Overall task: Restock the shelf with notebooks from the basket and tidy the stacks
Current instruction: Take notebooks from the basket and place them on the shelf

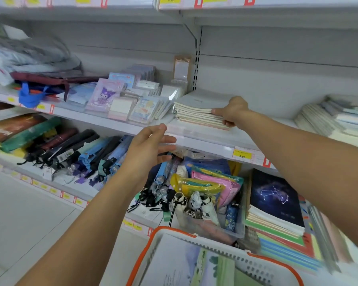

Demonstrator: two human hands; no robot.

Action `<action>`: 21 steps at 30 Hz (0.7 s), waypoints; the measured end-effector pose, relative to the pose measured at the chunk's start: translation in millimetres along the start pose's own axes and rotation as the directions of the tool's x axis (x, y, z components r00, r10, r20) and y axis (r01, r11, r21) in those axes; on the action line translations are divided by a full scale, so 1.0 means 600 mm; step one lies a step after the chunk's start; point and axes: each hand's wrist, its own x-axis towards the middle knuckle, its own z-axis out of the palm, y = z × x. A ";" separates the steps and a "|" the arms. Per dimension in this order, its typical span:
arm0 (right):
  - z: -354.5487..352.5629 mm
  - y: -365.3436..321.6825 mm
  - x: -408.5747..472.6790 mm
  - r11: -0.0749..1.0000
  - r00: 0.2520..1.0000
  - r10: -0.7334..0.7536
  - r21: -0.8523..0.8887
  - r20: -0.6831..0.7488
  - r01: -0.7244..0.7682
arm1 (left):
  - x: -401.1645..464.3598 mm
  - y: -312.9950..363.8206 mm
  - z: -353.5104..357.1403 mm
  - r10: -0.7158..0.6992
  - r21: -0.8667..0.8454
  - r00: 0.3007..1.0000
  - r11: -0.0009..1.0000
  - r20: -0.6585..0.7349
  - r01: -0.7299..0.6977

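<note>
A stack of pale grey-covered notebooks (196, 108) lies on the middle shelf (205, 139). My right hand (230, 112) grips the stack's right end, fingers curled under its lower edge. My left hand (151, 145) hovers in front of the shelf edge, left of the stack, fingers straight and holding nothing. The white basket with an orange rim (254, 265) sits at the bottom, with notebooks (178, 263) inside it.
Small sticker and notepad packs (120, 100) crowd the shelf left of the stack. More notebooks (335, 116) lie at the far right. Below are folded umbrellas (87, 153), pouches (211, 182) and a constellation notebook stack (275, 201). Bags (29, 58) pile at upper left.
</note>
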 end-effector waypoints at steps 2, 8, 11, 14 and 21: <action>0.005 0.009 -0.014 0.984 0.987 -0.104 -0.155 -0.125 0.084 | -0.002 -0.003 -0.002 -0.025 0.106 1.000 0.994 -0.002 0.025; 0.105 0.114 -0.231 0.753 0.715 -0.645 -0.065 -0.270 0.655 | 0.008 -0.066 -0.041 -0.236 0.929 0.910 0.228 0.342 -0.291; 0.219 0.280 -0.326 0.823 0.801 -0.466 -0.149 0.377 0.549 | -0.010 -0.098 -0.036 -0.620 0.876 0.734 -0.151 0.278 -0.459; 0.286 0.446 -0.373 0.865 0.724 0.046 -0.390 0.688 0.315 | -0.023 -0.116 -0.024 -0.714 0.905 0.658 -0.084 0.238 -0.418; 0.281 0.523 -0.373 0.841 0.760 0.230 -0.517 0.608 0.159 | -0.026 -0.111 -0.017 -0.618 0.903 0.721 -0.044 0.312 -0.428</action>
